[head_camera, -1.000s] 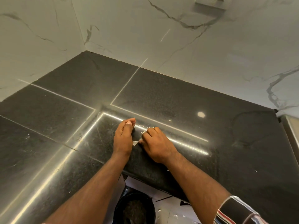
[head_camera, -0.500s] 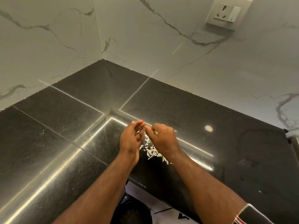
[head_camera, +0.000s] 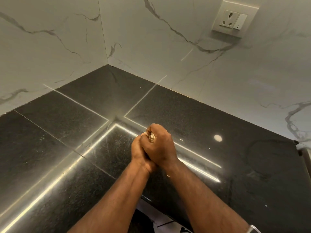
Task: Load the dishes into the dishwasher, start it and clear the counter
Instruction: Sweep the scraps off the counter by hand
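1. Here, the black counter (head_camera: 70,148) fills the lower frame, dishes gone, only stray specks left.
2. Centre: the left hand (head_camera: 139,153) cups beneath, fingers curled together, so nothing drops.
3. The right hand (head_camera: 159,148) closes over it, fingers clamped on pale food scraps (head_camera: 152,136).
4. Upper right: a wall socket (head_camera: 234,18).

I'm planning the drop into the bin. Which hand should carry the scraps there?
Probably the right hand: its fingers curl over the food scraps, while the left hand only cups underneath. Both hover together above the black counter.
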Motion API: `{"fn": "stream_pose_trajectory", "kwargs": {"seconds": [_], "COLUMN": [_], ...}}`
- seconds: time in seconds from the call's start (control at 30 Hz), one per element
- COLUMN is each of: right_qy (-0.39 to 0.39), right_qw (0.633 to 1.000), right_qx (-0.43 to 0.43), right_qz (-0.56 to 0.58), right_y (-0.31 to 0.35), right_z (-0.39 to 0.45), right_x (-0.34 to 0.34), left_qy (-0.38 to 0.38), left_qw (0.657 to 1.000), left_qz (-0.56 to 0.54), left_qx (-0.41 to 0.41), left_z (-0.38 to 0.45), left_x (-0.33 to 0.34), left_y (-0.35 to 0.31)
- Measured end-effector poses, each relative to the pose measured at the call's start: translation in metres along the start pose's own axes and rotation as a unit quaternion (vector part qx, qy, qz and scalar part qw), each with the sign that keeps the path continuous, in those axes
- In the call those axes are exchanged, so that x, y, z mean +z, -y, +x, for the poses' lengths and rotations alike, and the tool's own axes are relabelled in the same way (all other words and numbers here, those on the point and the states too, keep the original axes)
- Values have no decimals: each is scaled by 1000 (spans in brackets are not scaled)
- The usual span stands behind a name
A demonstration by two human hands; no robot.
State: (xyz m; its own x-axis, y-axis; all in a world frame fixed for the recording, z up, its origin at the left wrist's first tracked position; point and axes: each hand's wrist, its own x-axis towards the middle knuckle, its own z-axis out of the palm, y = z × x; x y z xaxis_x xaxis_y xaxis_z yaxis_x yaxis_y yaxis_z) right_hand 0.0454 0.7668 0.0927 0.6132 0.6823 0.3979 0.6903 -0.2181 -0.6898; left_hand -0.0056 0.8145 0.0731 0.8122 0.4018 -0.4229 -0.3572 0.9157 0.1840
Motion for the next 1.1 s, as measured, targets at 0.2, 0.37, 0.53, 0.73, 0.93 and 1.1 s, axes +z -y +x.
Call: {"fn": "stream_pose_trajectory", "kwargs": {"seconds": [0.2,0.37,0.53,0.73,0.93,1.1], "right_qy": [15,17,-6,-8,-9,88], "right_qw": [999,999,997,999,987,963], "right_qx": [-26,0,2,-22,152,204], "right_qz": [33,46,75,41,60,-151], "right_y": [-9,-8,-15,-19,-47,-90], "right_z": [-6,-7,-1,-4,-3,-42], "right_x": [-3,-7,-13,-12,-34,-22], "left_qy": [23,25,-5,-7,-63,-93], "left_qw": [999,1000,999,998,998,994], "left_qz": [14,8,-28,-53,-2,-13], "left_qx": [41,2,-24,-26,24,60], "left_z": [-5,-4,4,4,5,3], "left_x": [6,6,2,1,-10,-19], "left_y": [7,7,5,8,-11,-34]}}
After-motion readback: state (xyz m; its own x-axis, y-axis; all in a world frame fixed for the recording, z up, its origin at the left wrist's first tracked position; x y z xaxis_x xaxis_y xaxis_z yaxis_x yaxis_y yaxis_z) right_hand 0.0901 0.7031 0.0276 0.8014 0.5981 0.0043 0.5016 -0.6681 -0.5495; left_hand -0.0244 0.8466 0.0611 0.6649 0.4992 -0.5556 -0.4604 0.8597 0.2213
